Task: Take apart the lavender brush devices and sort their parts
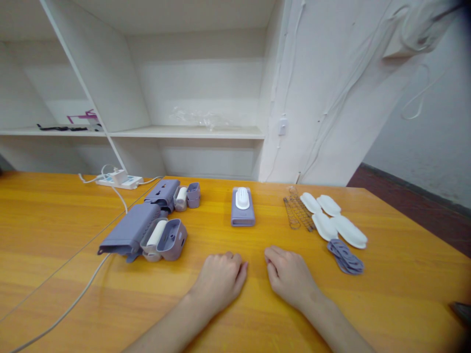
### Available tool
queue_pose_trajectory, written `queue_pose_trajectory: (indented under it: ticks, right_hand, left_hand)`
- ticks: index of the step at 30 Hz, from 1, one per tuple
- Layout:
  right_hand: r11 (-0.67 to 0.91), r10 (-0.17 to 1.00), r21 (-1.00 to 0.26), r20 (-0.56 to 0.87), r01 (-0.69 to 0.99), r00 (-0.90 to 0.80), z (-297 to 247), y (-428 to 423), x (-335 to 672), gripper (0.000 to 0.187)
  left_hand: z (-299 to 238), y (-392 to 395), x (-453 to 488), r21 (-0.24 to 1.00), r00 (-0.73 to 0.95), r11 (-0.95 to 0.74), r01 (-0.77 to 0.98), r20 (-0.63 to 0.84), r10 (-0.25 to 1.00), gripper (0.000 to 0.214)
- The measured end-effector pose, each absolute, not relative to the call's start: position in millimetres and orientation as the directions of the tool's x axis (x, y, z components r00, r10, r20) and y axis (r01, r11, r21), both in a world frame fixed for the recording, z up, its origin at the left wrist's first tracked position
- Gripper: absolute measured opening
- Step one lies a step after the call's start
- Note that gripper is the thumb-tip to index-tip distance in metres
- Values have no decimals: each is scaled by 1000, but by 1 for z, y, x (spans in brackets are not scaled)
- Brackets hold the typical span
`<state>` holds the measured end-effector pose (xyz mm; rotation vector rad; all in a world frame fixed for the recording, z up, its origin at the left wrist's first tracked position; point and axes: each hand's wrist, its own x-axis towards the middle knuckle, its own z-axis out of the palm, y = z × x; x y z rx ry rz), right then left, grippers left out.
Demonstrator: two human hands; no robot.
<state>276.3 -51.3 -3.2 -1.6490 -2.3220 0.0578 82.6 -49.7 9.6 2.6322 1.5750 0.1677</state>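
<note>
My left hand (221, 277) and my right hand (289, 274) rest side by side on the orange wooden table (235, 314), fingers curled under, nothing visible in them. Just beyond them lies a purple case with a white oval insert (243, 207). To the left lie purple housings with white rollers (154, 233), and a second group of them (172, 195) sits behind. To the right are metal springs (297, 212), white oval pads (333, 220) and a pile of purple ring gaskets (345, 256).
A white power strip (119, 181) with a plug sits at the back left; its cables (79, 289) run across the table's left side. White shelving (184, 131) stands behind the table. A dark object (461, 310) shows at the right edge.
</note>
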Motion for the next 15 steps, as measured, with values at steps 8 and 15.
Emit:
queue_pose_trajectory:
  ticks: [8, 15]
  right_hand:
    - [350, 925, -189, 223, 917, -308, -3, -51, 277, 16]
    - [348, 927, -192, 214, 918, -307, -3, -52, 277, 16]
  left_hand:
    - [11, -50, 83, 116, 465, -469, 876, 61, 883, 37]
    - [9, -50, 82, 113, 470, -477, 872, 83, 879, 37]
